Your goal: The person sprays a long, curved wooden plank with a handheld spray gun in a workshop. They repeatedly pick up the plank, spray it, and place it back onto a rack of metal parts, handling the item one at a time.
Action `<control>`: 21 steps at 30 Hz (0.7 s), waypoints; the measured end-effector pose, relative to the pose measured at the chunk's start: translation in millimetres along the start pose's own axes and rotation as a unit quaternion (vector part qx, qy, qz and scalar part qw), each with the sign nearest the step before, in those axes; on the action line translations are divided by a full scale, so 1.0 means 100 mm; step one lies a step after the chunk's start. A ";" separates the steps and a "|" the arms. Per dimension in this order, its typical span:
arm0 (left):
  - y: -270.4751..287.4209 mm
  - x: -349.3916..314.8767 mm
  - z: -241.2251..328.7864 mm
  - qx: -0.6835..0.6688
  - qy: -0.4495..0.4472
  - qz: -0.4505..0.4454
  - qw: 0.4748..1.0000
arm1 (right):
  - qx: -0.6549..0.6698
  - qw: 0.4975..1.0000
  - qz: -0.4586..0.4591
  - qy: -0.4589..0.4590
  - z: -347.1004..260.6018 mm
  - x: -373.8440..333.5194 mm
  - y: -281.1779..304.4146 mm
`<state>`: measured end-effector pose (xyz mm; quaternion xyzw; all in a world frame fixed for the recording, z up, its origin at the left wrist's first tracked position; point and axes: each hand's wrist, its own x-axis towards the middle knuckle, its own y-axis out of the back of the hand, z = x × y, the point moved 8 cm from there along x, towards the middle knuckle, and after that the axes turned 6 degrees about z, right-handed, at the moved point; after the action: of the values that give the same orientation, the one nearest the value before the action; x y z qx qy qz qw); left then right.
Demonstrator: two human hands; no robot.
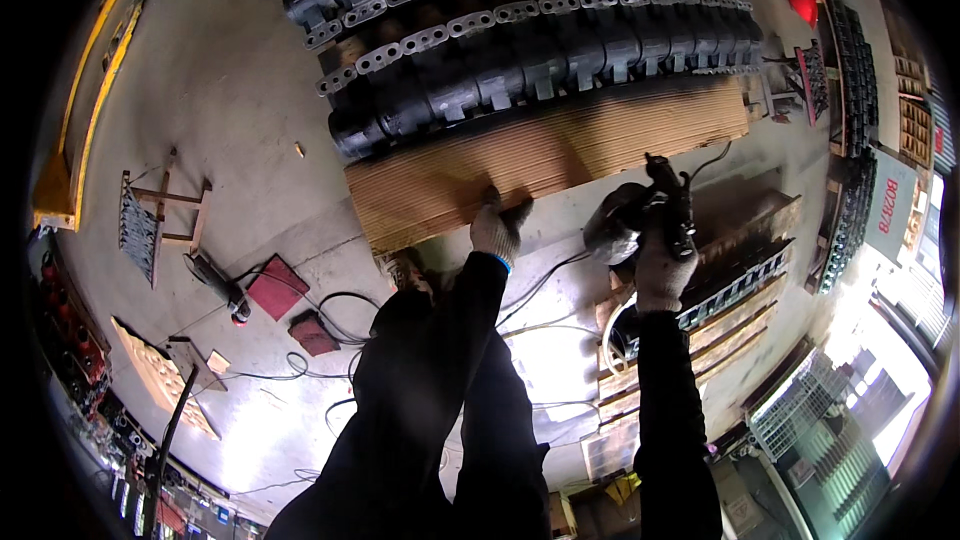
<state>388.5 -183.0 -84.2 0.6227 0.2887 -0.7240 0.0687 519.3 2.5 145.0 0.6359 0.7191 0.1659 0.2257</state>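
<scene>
My left hand point(495, 228), in a pale work glove, is at the near edge of a brown ribbed board point(560, 155). Its fingers point forward, partly in shadow; I cannot tell whether they touch the board. My right hand point(664, 275), also gloved, is closed round a black handheld tool point(672, 202) with a thin curved wire or tip at its far end. Against that hand's left side is a dark, shiny rounded piece point(612, 225), possibly a welding mask. Beyond the board lie rows of heavy black track links point(520, 70) edged with drilled metal plates.
A wooden pallet point(735, 315) with metal parts stands right, close to my right forearm. Black cables point(545, 285) cross the floor near my legs. At left are a small woven-seat stool point(150, 220), an angle grinder point(215, 285) and red mats point(277, 287). A yellow frame point(90, 130) stands farther left.
</scene>
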 end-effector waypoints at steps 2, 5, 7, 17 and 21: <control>0.03 0.04 0.02 0.009 -0.021 -0.016 1.000 | -0.040 0.999 0.005 -0.030 -0.03 0.04 0.04; 0.12 0.08 0.16 0.026 -0.053 -0.025 0.998 | 0.040 0.999 0.013 -0.031 -0.06 0.02 -0.05; 0.03 0.05 0.07 0.012 -0.034 -0.025 0.999 | 0.022 0.999 -0.018 -0.024 0.24 0.01 0.02; 0.02 0.02 0.14 0.018 -0.036 -0.036 0.999 | 0.008 0.998 0.036 -0.047 0.20 -0.03 -0.09; 0.03 0.03 0.14 0.010 -0.020 -0.037 0.999 | 0.002 0.998 -0.021 -0.052 0.32 -0.13 -0.13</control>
<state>377.1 -191.2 -87.3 0.5974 0.3032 -0.7412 0.0418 526.8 -13.5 112.5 0.6293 0.7197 0.1264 0.2646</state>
